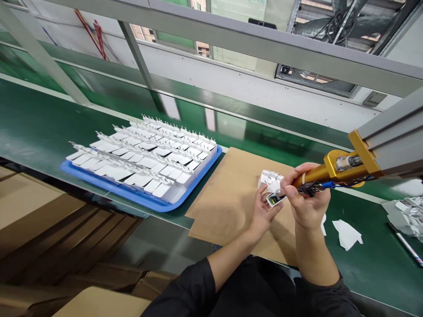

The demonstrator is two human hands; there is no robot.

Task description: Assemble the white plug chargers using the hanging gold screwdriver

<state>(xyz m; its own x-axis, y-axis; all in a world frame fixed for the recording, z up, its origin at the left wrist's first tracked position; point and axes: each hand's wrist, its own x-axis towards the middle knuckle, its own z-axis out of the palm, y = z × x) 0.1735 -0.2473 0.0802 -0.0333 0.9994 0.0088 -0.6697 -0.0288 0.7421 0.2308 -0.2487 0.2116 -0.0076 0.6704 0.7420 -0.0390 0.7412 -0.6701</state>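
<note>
A small white charger housing (276, 200) rests in my left hand (263, 211), its fingers curled around it. A green circuit board shows inside the housing's opening. Over that opening, my right hand (309, 204) has thumb and fingertips pressed together on a white plug piece (275, 186). A gold metal cylinder (309, 177) crosses in front of my right hand, with black and blue wiring beside it; I cannot tell whether the hand also grips it. Just beyond my left fingers, more white plug parts (265, 177) with metal pins lie on the brown cardboard (224, 198).
A blue tray (185, 203) at left holds rows of white plug housings (132, 152), pins upward. Scraps of white paper (346, 234), a pen (408, 246) and a plastic bag (408, 213) lie right on the green bench (380, 268). A grey metal profile (393, 127) reaches in from upper right.
</note>
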